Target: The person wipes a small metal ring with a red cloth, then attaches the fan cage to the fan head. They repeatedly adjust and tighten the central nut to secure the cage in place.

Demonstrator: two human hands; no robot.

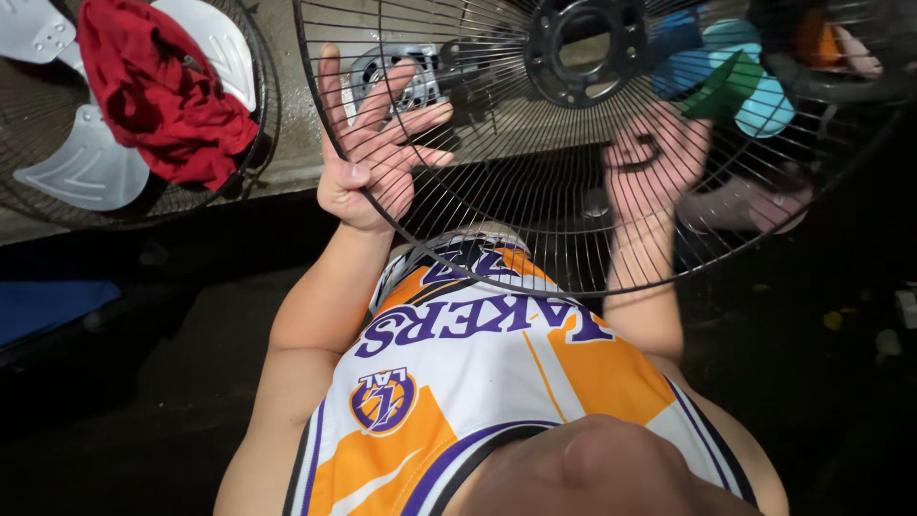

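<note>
Biggest thing in my feed is the black wire fan guard (535,205), a round grille w/ a black hub ring (585,40) at its centre, held up in front of the person's chest and filling the upper middle and right of view. Far left, a second fan (91,162) lies flat w/ pale blades inside its own wire cage, well apart from the held guard; a red cloth (158,91) is draped over it. Under both runs a grey concrete ledge (287,124); below that the floor (143,401) is dark. Top right, seen thru the wires, blue and green round pieces (735,81), too blurred to ID. Left hand (377,143) is at the guard's left rim: thumb hooked round the outer wire, fingers (406,119) spread apart and laid against the spokes. Right hand (654,162) sits behind the grille, right of centre, palm toward me, fingers loosely splayed on the wires; can't tell if it's actually clamped on any wire. A small grey metal part (401,76) shows behind the left hand's fingers.
</note>
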